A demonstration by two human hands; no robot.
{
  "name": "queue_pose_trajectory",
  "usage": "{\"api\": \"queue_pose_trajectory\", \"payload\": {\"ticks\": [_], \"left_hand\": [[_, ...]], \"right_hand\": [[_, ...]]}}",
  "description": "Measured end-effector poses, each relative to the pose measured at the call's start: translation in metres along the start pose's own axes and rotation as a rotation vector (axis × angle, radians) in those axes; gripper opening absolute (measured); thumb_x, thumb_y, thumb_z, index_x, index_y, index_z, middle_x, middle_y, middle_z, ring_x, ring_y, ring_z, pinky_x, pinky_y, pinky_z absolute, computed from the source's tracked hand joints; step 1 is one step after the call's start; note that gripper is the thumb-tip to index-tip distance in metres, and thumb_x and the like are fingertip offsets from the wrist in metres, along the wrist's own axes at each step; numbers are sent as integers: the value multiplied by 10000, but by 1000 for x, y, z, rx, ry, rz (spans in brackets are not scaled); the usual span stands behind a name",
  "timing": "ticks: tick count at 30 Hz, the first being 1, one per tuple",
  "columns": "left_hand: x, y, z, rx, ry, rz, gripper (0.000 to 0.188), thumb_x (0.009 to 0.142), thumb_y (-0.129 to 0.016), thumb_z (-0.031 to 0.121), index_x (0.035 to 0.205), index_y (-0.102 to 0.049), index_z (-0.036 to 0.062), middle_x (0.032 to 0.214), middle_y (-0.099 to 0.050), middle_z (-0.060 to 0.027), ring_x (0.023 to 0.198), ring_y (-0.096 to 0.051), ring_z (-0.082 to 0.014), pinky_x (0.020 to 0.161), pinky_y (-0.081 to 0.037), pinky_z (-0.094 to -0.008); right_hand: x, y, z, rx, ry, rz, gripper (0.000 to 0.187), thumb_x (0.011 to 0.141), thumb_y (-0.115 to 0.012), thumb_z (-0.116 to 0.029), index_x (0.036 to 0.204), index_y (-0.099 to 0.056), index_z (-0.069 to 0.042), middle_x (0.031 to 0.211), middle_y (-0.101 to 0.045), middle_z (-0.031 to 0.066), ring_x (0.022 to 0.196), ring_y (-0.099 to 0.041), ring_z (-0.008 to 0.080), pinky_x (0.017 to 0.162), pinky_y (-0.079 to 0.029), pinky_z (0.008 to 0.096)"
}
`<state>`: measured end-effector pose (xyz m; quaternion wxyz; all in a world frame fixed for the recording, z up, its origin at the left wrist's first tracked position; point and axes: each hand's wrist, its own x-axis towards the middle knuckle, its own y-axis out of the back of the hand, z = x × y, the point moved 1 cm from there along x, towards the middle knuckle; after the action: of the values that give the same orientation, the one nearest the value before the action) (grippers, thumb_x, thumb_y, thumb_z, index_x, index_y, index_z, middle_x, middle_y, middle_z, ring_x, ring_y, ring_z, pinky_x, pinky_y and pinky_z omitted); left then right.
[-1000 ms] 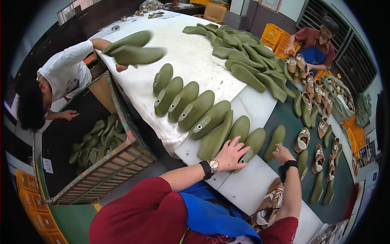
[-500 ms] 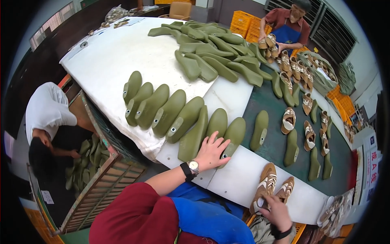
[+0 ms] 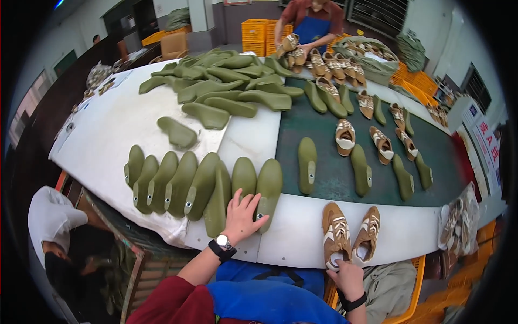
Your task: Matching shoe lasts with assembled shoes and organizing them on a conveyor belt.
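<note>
My left hand [image 3: 242, 218] is open, fingers spread, resting against the lower ends of the two rightmost upright green shoe lasts: one last [image 3: 270, 186] by the thumb, another last [image 3: 244, 175] behind the fingers. At the table's near edge, my right hand [image 3: 348, 279] grips the heel of a brown-and-white sneaker [image 3: 336, 229]; its fingertips are partly hidden at the shoe's opening. The matching sneaker [image 3: 368, 232] sits just right of it, toe pointing away. More lasts [image 3: 176, 181] stand leaning in a row to the left. A single last [image 3: 178, 132] lies behind them.
A heap of green lasts [image 3: 221, 81] covers the far table. Sneakers and lasts are spread over the dark green surface [image 3: 334, 178]. Across the table a co-worker [image 3: 313, 27] handles sneakers; another person [image 3: 51, 221] bends over a bin at left. A yellow crate [image 3: 418, 291] stands at my right.
The view has turned, shifting the table leftward. My right hand has come onto the sneaker's heel. One last now lies apart from the heap, nearer the row. My left hand stays at the lasts.
</note>
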<state>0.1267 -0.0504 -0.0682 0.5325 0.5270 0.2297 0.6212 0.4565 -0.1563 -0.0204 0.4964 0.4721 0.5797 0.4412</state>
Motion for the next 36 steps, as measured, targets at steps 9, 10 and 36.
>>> {"api": "queue_pose_trajectory", "payload": {"ticks": [9,10,36], "left_hand": [[4,-7,0,27,-33,-26,642,746,-681,394,1272,-505,72,1185,-531,-135,1237,-351,-409,972,-345,-507],[7,-8,0,35,-27,-11,641,745,-683,384,1273,-502,68,1184,-532,-139,1233,-352,-415,970,-348,-512],[291,142,-123,-448,294,184,1003,764,-663,561,1441,-184,-2,1444,-297,-260,1360,-277,-333,1085,-270,-366]], "right_hand": [[5,-16,4,193,51,99,262,716,-720,-300,858,-679,-83,751,-643,154,707,-637,321,607,-505,419],[12,-12,2,183,-4,89,205,718,-712,-261,770,-661,-69,721,-642,157,695,-633,327,592,-502,427],[353,68,-119,1705,-187,-382,1060,740,-580,-713,1465,-117,-93,1486,-130,258,1373,-156,385,1095,-135,540]]}}
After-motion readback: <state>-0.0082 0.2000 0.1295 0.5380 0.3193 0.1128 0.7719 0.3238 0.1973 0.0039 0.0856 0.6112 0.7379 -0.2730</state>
